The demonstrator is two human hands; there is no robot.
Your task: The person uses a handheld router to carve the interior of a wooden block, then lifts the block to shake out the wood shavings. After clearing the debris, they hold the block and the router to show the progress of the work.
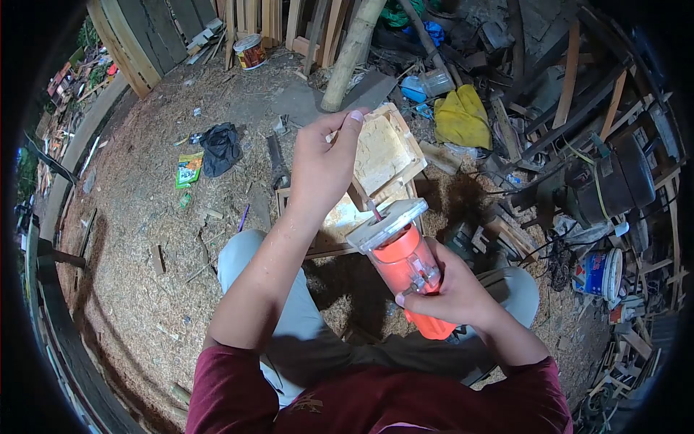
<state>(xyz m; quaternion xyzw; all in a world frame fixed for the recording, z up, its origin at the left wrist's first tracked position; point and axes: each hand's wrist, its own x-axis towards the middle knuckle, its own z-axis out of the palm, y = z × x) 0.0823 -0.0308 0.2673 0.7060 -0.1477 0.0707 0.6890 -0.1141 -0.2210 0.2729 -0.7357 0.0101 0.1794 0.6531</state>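
My right hand [459, 289] is wrapped round an orange trim router [405, 253], tilted with its clear, flat base [394, 220] facing up and away from me. A metal clamp with a screw sits on the router's side. My left hand [329, 155] is raised above the base, fingers closed with the thumb pointing up. A thin reddish-brown piece [366, 199] runs from below that hand to the base's centre; what the fingers grip is hidden. Just beyond stands a pale wooden box [390, 148], its inside roughly carved or flaking, on a wooden support.
Wood shavings cover the ground [144, 253]. A black plastic bag [220, 148] and a green packet [189, 170] lie to the left. A yellow cloth [463, 118], scrap timber and a paint bucket [600, 275] are at right. A pole [353, 58] leans ahead near a tin [250, 52].
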